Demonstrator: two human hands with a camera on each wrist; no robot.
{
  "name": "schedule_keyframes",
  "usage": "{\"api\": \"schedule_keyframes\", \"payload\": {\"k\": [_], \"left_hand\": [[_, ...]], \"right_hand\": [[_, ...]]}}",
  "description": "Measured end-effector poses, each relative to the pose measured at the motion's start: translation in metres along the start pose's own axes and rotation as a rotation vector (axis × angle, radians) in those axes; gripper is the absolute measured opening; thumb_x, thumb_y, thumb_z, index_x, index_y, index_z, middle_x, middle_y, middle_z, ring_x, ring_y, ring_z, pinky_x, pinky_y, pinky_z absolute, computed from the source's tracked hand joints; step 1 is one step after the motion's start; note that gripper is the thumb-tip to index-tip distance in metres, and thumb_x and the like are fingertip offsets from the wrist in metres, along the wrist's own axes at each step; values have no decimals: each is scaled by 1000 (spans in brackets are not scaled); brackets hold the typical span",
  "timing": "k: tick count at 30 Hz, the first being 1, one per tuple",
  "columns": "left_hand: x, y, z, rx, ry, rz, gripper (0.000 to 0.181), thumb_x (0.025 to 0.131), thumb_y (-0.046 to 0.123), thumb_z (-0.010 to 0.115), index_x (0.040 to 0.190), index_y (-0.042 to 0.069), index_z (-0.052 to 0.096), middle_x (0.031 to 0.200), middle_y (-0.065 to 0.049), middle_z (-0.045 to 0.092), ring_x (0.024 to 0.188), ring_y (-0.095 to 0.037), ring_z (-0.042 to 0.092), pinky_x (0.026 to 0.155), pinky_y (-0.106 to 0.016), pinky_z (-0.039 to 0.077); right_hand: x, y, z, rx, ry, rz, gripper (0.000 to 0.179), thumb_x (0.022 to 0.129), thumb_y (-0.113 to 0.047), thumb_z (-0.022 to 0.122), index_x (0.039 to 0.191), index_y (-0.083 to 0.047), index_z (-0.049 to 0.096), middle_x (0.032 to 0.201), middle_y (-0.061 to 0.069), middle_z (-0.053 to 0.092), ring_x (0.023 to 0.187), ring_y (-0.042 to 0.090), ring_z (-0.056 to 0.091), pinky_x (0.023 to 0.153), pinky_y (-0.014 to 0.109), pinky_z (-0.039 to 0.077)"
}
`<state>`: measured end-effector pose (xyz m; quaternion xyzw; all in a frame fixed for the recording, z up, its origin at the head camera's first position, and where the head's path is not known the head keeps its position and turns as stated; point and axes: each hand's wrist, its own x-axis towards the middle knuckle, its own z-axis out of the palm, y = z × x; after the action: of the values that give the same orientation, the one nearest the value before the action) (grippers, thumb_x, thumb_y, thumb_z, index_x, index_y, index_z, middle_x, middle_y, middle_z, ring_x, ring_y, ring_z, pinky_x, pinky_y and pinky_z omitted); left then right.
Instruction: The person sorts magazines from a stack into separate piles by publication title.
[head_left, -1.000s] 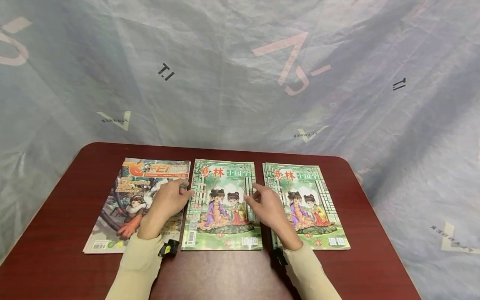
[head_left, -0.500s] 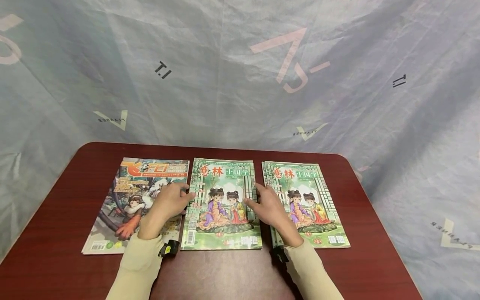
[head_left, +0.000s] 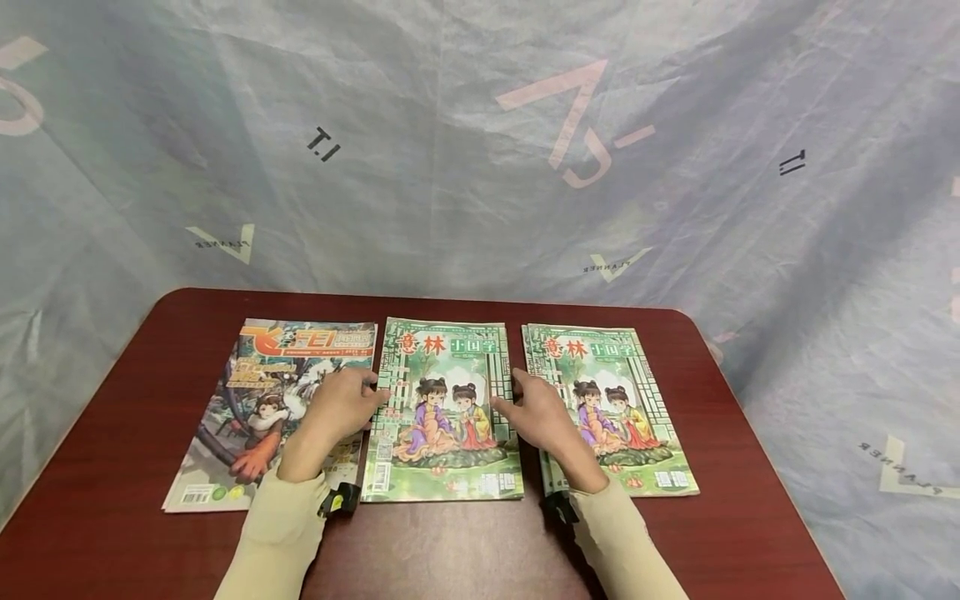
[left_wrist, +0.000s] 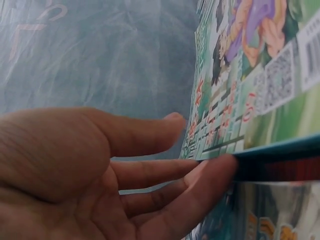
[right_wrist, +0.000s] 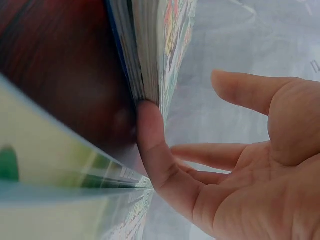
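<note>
In the head view a green magazine stack with two cartoon children on its cover lies between my hands. At its left edge is my left hand, thumb over the cover's border. The left wrist view shows that thumb raised off the cover and the fingers against the stack's side. My right hand is at the opposite edge. In the right wrist view one fingertip touches the layered page edges, while the thumb stands apart. Neither hand grips the stack.
A darker comic magazine lies to the left, partly under my left arm. To the right is another green magazine stack with the same cover, overlapped by my right hand. All rest on a reddish-brown table before a grey printed curtain.
Both hands have settled slightly lower along the middle stack's side edges, the right fingers slipping from over its border to beside it. The magazines keep their places.
</note>
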<state>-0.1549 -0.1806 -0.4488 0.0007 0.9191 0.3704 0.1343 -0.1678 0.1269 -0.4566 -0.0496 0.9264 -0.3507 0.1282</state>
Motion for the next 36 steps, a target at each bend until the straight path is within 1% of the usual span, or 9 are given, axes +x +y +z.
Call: {"api": "schedule_keyframes", "payload": {"k": [2, 7, 11, 14, 19, 22, 26, 32, 36], "left_hand": [[-1, 0, 1, -3, 6, 8, 51, 110, 19, 70, 147, -14, 61, 109, -21, 79, 64, -19, 75, 71, -46, 63], [-2, 1, 2, -10, 14, 28, 49, 109, 18, 72, 144, -15, 63, 101, -17, 80, 63, -19, 74, 74, -48, 64], [-2, 3, 3, -5, 16, 36, 49, 109, 18, 73, 144, -15, 64, 96, -13, 80, 63, -19, 73, 76, -49, 63], [-2, 4, 3, -1, 13, 27, 50, 108, 19, 73, 144, -15, 63, 96, -12, 80, 65, -18, 72, 77, -49, 62], [-1, 6, 6, 2, 1, 14, 51, 109, 19, 73, 146, -15, 62, 95, -11, 79, 68, -17, 71, 76, -47, 61], [-1, 5, 7, -8, -8, 21, 51, 109, 18, 73, 146, -15, 61, 93, -11, 79, 68, -18, 72, 73, -45, 61], [0, 4, 7, -35, -21, 20, 51, 109, 17, 73, 146, -16, 60, 95, -12, 79, 69, -20, 75, 70, -43, 63], [-1, 2, 4, -111, -59, -22, 52, 110, 18, 72, 149, -13, 58, 105, -17, 77, 75, -23, 76, 70, -42, 62], [1, 2, 4, -91, -61, -25, 51, 110, 20, 71, 149, -11, 58, 109, -18, 77, 83, -26, 75, 76, -47, 61]], "right_hand": [[0, 0, -1, 0, 2, 8, 76, 108, -28, 76, 163, 12, 43, 127, 22, 72, 99, 27, 72, 88, 47, 61], [2, 2, -2, -3, -2, 24, 77, 107, -25, 76, 164, 13, 41, 107, 13, 70, 69, 18, 55, 72, 37, 51], [2, 5, -3, 15, -18, 11, 80, 105, -27, 78, 164, 13, 40, 104, 13, 70, 63, 17, 50, 70, 37, 50], [8, 19, 0, 27, -24, -43, 85, 105, -34, 78, 162, 17, 40, 101, 15, 71, 60, 17, 49, 70, 39, 53], [17, 36, 5, 28, -25, -105, 92, 107, -43, 75, 160, 22, 37, 74, 6, 57, 50, 12, 38, 63, 40, 51], [8, 18, -4, 42, -31, -59, 87, 105, -34, 78, 161, 19, 39, 80, 12, 64, 54, 13, 41, 72, 46, 57], [1, 4, -10, 22, -34, -2, 83, 104, -24, 80, 164, 15, 37, 122, 25, 71, 77, 20, 60, 93, 51, 60], [0, 2, -12, 43, -29, 33, 79, 104, -14, 79, 167, 10, 37, 136, 25, 69, 114, 34, 73, 95, 49, 64], [0, 4, -14, 62, -20, 5, 71, 103, -6, 77, 164, 9, 45, 136, 26, 70, 116, 36, 74, 94, 47, 64]]}}
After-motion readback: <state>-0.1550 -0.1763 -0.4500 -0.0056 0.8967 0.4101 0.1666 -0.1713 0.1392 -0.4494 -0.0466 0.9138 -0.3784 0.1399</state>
